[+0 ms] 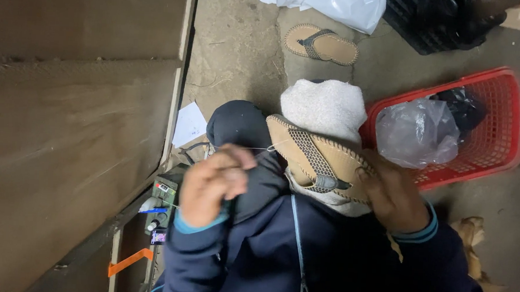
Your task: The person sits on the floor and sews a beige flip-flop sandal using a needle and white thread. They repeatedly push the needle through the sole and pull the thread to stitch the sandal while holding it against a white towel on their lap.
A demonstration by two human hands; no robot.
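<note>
Dim, flat indoor light; soft shadows; left hand [214, 185] motion-blurred; image grainy.

Bare concrete floor [235, 40], seemingly wooden panel [69, 97] beside.

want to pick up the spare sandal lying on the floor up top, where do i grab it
Take the sandal on the floor across its narrower middle, pinching both edges of the flat sole, coming straight down from above. It lies sole-down with straps up and bare concrete around it; hooking the strap junction would probably work too.
</note>
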